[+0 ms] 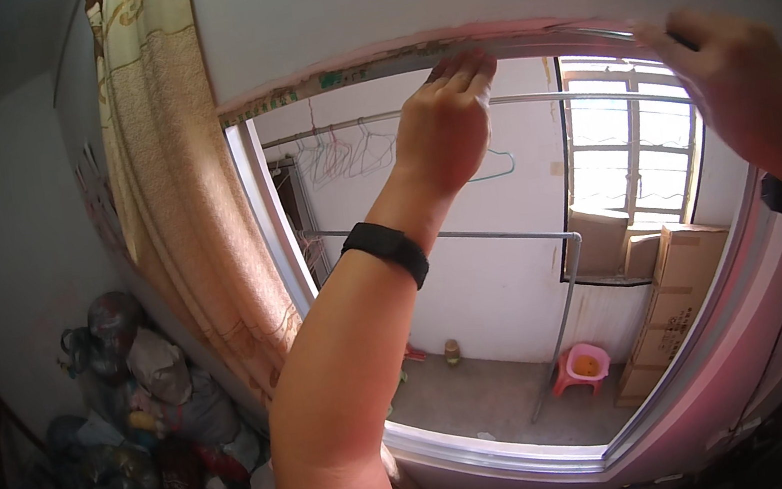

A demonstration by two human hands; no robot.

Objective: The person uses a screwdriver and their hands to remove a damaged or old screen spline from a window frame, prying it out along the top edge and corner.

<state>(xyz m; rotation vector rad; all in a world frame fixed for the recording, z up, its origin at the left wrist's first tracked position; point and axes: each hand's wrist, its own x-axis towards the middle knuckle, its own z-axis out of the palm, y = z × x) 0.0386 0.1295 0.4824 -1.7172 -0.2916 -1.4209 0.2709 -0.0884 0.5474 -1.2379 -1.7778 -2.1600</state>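
Observation:
Raised to the top of a window frame, my left hand rests its fingertips against the frame, fingers side by side and holding nothing that I can see. It wears a black wristband. At the upper right, my right hand is closed round a thin metal tool; something dark, perhaps its handle, shows between the fingers. The tool's narrow shaft lies along the seam between frame and wall, and I cannot make out its tip. Green and brown patches mark the frame's upper left stretch.
A patterned beige curtain hangs at the left. Below it are heaped bags. Beyond the opening are metal rails, wire hangers, a pink basin on a red stool and tall cardboard boxes.

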